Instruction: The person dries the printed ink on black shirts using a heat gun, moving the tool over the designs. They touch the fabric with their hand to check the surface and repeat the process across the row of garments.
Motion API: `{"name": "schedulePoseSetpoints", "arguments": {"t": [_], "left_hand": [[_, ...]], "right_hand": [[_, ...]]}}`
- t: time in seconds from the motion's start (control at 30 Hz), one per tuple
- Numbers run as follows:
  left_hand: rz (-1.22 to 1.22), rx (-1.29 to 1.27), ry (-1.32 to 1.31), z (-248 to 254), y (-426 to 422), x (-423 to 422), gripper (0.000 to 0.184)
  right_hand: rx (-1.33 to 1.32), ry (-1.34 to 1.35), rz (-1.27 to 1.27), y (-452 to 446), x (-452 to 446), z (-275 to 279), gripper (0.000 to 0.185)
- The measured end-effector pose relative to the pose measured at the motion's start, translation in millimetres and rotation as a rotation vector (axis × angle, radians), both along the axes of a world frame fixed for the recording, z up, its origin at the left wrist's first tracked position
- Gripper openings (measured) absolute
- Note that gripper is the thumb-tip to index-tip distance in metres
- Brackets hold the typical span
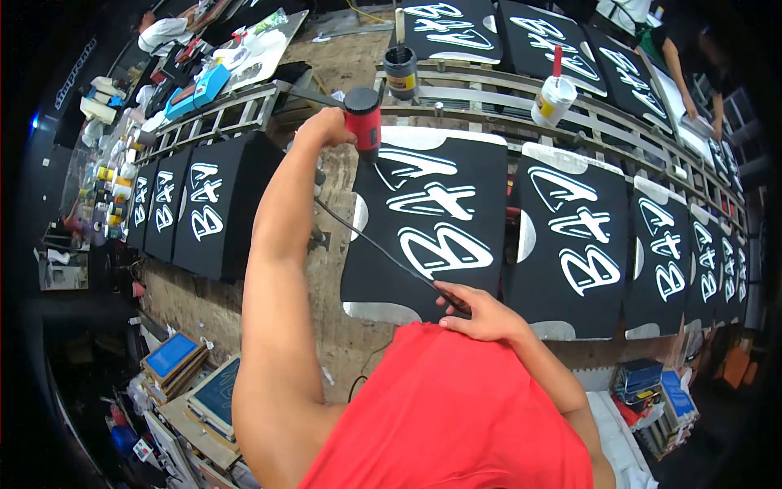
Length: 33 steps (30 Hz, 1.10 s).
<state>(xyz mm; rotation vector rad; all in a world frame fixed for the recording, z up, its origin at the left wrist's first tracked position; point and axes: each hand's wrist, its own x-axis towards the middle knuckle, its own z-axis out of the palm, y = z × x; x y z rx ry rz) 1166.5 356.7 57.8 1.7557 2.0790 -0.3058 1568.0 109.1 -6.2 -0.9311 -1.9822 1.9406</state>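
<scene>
My left hand (326, 128) is stretched far forward, wrapped round a red and black heat gun (364, 126). Its nozzle points down at the upper left of a black fabric panel (371, 273) printed with white outlined "BAY" letters, and I cannot tell whether it touches. From the gun's side a black cord (371, 242) runs back toward my body. Near the panel's lower edge, my right hand (481, 315) is closed on that cord, in front of my red shirt (456, 391). The grip of the gun is hidden by my left hand.
More printed black panels (568, 244) line the right, with others (208, 204) at left. A dark tub (401, 73) and a white tub (554, 102) stand on the metal rails. Framed screens (171, 359) lie lower left. Two other people (163, 33), (672, 65) work at the back.
</scene>
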Motion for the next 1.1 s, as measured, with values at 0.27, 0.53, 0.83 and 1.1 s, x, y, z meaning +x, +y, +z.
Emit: {"name": "schedulePoseSetpoints", "arguments": {"t": [0.27,0.53,0.83,1.1], "left_hand": [[-0.049,0.077,0.042,-37.6,13.4,-22.4,0.052],[-0.009,0.064,-0.072,-37.2,16.9,-8.3,0.052],[-0.175,0.245,-0.095,-56.1,33.4,23.8,0.056],[-0.244,0.120,-0.128,-48.4,45.6,65.6,0.054]], "right_hand": [[-0.046,-0.018,-0.012,-0.4,6.3,5.4,0.075],[-0.071,-0.010,-0.035,-0.7,10.5,5.6,0.074],[-0.072,-0.007,-0.063,-4.5,21.1,2.5,0.073],[-0.090,0.010,-0.113,-7.2,29.7,1.0,0.070]]}}
